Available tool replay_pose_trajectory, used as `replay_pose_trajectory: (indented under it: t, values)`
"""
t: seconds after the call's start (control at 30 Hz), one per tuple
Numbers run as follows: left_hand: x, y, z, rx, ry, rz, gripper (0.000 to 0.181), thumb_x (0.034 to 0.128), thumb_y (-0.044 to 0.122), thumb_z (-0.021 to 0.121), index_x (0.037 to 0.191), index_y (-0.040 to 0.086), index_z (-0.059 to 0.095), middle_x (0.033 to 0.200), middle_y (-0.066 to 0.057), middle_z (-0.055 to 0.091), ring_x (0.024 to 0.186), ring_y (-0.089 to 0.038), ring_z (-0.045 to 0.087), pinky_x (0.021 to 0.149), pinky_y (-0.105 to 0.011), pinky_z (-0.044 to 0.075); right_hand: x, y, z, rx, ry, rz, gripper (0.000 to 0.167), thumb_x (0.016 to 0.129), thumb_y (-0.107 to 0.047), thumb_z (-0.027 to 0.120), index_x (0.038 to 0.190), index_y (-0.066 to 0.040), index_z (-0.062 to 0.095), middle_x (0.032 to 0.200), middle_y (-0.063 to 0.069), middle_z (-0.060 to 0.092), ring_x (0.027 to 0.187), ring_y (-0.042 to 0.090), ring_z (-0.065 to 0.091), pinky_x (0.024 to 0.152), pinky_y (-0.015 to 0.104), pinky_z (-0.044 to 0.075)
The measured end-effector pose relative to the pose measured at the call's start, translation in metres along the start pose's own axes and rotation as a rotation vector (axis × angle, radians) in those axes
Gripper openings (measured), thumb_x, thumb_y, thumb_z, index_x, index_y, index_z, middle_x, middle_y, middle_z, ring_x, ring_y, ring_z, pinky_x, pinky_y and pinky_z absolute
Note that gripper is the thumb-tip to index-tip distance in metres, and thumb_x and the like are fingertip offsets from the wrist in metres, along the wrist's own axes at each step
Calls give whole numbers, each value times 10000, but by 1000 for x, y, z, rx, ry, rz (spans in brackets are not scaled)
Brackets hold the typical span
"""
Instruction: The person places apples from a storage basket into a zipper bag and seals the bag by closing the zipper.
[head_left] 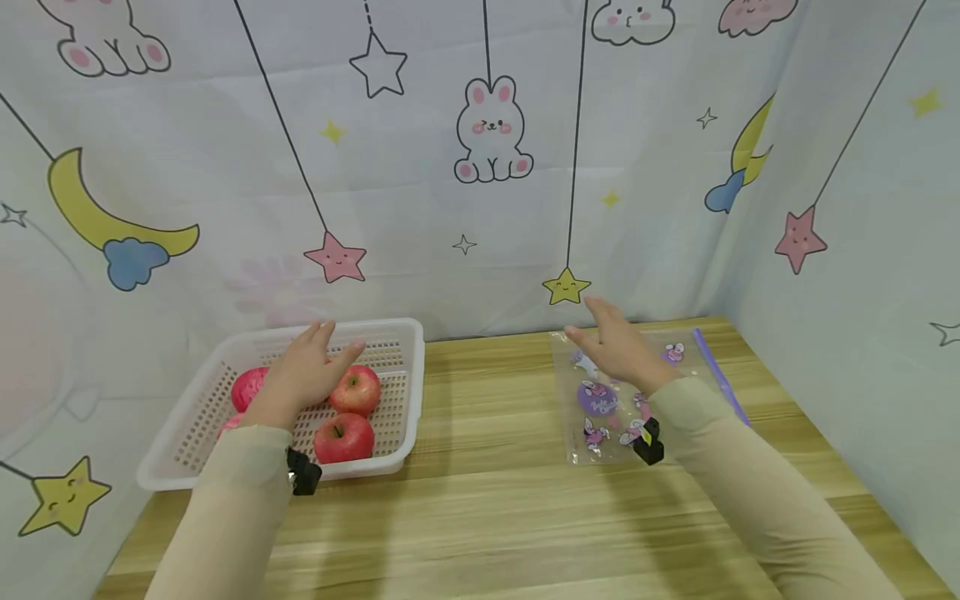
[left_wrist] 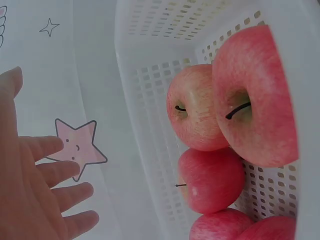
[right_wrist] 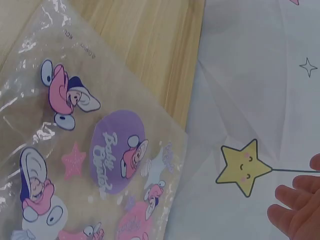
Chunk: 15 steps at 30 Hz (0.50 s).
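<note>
White plastic is used for the basket [head_left: 417, 379], which is placed at the left of the wooden table [head_left: 487, 508] and holds red apples [head_left: 345, 438]; at least five are shown, grouped together, in the left wrist view, while some are partly hidden by the left arm in the head view. The left hand [head_left: 303, 375] is held above the basket, its fingers spread wide and empty, well apart from the fruit. The right hand [head_left: 621, 346] is raised over a clear bag [head_left: 600, 429], its fingers extended, its thumb set apart and its grasp likewise empty. The bag is laid flat toward the right of the table, edged on its right by a purple strip [head_left: 722, 377] and printed with cartoon figures. Behind, a white curtain [head_left: 420, 192] is decorated with stars, moons, clouds and rabbits.
</note>
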<state>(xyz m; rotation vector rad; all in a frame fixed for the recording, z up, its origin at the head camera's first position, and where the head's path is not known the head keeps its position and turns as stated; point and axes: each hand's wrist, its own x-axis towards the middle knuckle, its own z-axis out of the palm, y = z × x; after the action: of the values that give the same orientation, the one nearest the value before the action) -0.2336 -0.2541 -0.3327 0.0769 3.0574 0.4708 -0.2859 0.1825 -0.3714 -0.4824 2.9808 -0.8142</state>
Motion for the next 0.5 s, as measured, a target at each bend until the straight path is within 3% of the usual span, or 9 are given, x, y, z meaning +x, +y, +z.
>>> replay_pose_trajectory:
  t: [0.5]
  values:
    - [-10,-8,-4,-6,-45,-64,952,892,720,212,1489,-20,151,1514,-327,141,1373,-521,154,1067,-680,173,2,-13,16,95,-3,33,846,927,-639,325,1521,-83,93,1580,164,112,1442,377,136,1159,540,144]
